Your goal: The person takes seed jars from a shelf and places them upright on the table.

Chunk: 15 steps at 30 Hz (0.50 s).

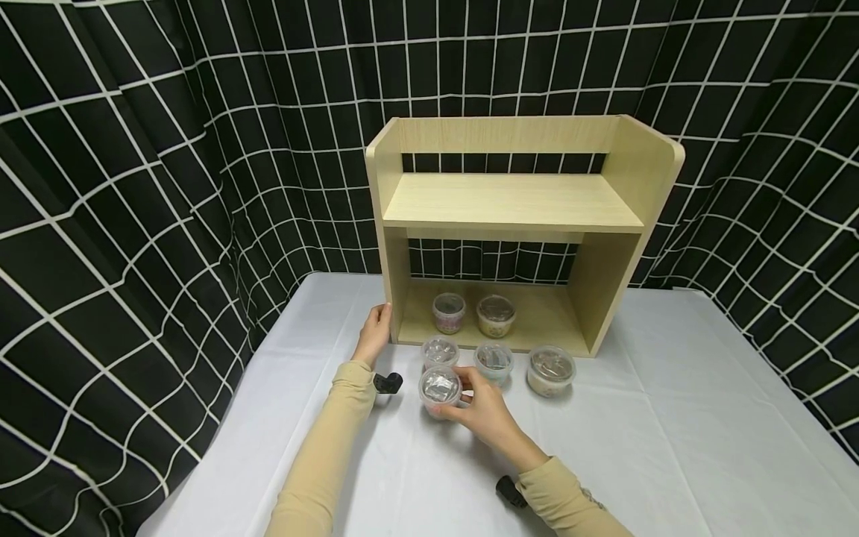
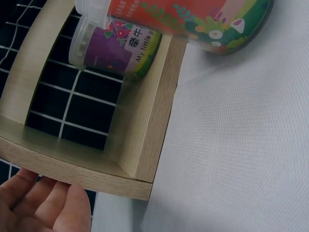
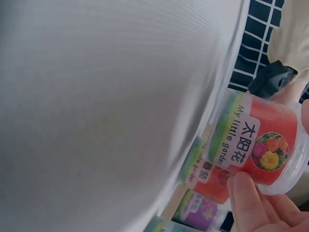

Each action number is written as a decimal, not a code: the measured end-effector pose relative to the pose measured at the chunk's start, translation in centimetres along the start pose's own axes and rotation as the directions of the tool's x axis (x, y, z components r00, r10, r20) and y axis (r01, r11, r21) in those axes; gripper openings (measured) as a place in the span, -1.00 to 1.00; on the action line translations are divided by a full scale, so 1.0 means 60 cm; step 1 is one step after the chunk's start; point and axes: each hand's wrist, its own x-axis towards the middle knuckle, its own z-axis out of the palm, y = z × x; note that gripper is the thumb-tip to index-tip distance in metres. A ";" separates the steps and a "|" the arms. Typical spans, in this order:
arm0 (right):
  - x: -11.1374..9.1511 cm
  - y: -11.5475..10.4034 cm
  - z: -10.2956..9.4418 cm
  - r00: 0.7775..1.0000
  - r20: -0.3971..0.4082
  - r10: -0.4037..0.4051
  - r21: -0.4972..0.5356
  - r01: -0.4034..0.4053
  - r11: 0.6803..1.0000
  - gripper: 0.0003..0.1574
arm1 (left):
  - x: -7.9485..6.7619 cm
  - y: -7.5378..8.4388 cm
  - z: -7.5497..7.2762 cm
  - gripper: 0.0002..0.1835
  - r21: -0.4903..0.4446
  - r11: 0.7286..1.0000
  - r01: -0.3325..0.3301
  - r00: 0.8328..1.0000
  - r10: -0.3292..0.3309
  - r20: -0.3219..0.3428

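Observation:
My right hand [image 1: 488,414] grips a clear-lidded plastic tub [image 1: 440,386] by its sides in front of the shelf. In the right wrist view this tub [image 3: 258,140] has a red label with a flower picture and "My little garden" lettering. My left hand [image 1: 374,335] rests its fingers against the outer left side panel of the wooden shelf [image 1: 513,203]. The left wrist view shows those fingers [image 2: 53,203] flat along the panel. Just behind the held tub stands another red-labelled tub [image 1: 439,350].
On the white-covered table [image 1: 684,418], a tub [image 1: 493,361] and a wider tub [image 1: 551,370] stand before the shelf. Its lower board holds a purple-labelled tub [image 1: 449,313] and a yellowish tub [image 1: 496,316]. Black gridded cloth [image 1: 322,112] hangs around.

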 end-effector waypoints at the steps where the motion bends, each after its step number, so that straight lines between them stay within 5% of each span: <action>1: 0.000 0.000 0.000 1.000 0.001 0.003 -0.001 -0.003 1.000 -0.16 | 0.000 0.000 0.000 -0.33 0.000 1.000 0.000 1.000 0.000 0.000; 15: 0.003 0.003 0.005 0.999 0.034 0.006 -0.022 -0.005 1.000 -0.16 | -0.004 0.004 0.000 -0.34 -0.018 1.000 0.003 1.000 -0.003 0.005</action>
